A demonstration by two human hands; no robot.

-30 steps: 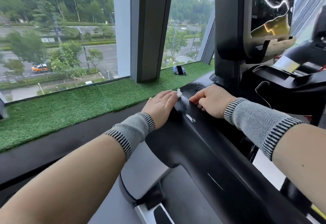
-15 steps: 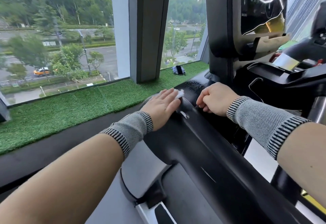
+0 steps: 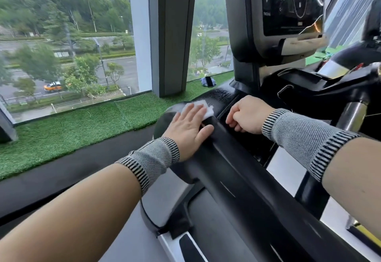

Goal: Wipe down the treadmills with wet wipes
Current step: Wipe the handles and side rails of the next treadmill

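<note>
Fingers [image 3: 193, 110] flat on wet wipe [image 3: 206, 107]

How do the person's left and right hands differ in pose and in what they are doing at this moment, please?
The left hand lies flat, fingers straight, pressing the wet wipe; the right hand is curled into a fist, no wipe visible. Both rest on the black treadmill rail.

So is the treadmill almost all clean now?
Not yet. Looks done: a damp sheen on the handrail just past the wipe. In hand: the left hand presses the wet wipe flat on the rail, while the right hand rests curled beside it. Left: the long stretch of rail nearer the person, which looks dry, plus the screen and console.
</note>
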